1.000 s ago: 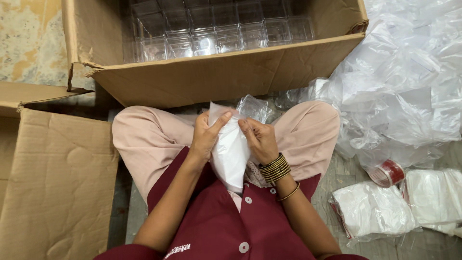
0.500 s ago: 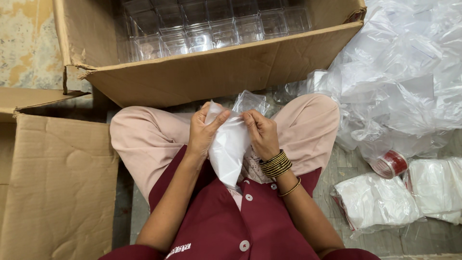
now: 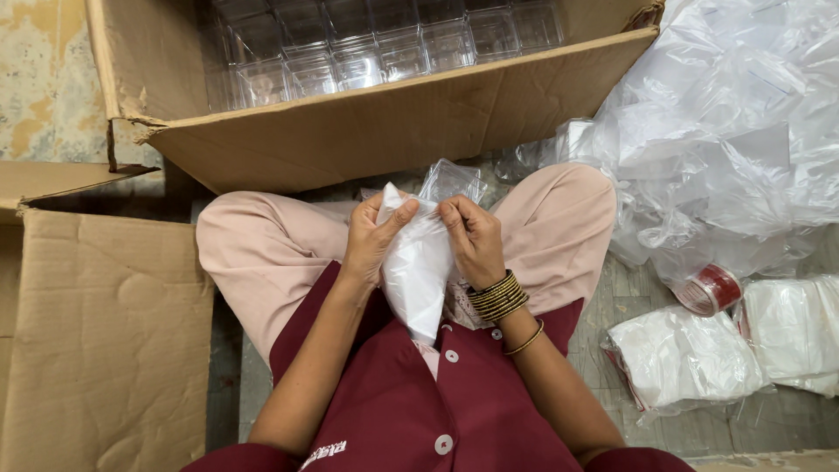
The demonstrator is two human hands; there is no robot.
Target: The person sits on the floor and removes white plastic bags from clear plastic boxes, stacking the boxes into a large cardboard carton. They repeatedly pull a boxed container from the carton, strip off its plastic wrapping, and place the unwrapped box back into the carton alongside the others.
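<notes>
Both hands meet over my lap: left hand [image 3: 371, 240] and right hand [image 3: 472, 238] each pinch the top edge of a white plastic pouch [image 3: 418, 271], fingers clamped on it. It hangs upright between my knees, just before a cardboard box [image 3: 393, 131] of clear plastic containers [image 3: 384, 44]. Loose clear bags [image 3: 734, 122] lie to my right.

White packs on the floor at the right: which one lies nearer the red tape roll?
The left pack, just below the red tape roll. The other pack sits further right, against the frame edge.
</notes>
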